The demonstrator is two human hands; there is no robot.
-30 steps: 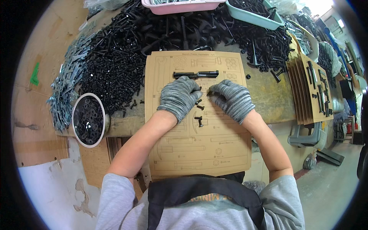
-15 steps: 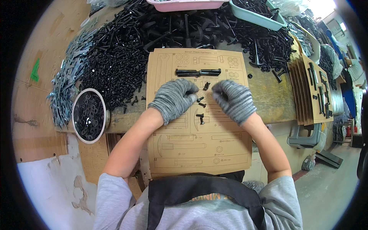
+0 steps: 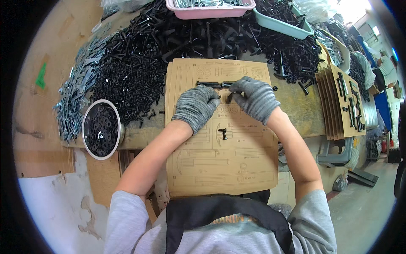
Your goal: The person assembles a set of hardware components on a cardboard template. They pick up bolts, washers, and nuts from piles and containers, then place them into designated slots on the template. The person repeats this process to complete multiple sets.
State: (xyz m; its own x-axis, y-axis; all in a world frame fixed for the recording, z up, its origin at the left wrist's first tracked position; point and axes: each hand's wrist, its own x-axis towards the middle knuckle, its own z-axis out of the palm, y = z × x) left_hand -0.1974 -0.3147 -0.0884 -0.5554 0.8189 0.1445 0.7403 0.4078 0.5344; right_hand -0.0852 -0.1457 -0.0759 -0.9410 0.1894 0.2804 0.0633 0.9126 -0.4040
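Observation:
My left hand, in a grey knit glove, is closed above the printed cardboard sheet. A small black bolt shows at its fingertips. My right hand, gloved alike, is also closed, with a short black bolt hanging below its fingers. Its fingertips overlap the right end of the long black bolts, which lie end to end across the upper part of the sheet. Lower down, two short black bolts lie together on the cardboard. Whatever else the fingers hold is hidden.
Heaps of black bolts cover the bench behind and left, beside grey wrenches. A bowl of black washers stands at the left edge. Pink and teal trays are at the back. Filled cardboard sheets stand at right.
Short bolts that lay between my hands are gone from the sheet, and some now show at my fingertips. My right hand has moved up and left onto the long bolts.

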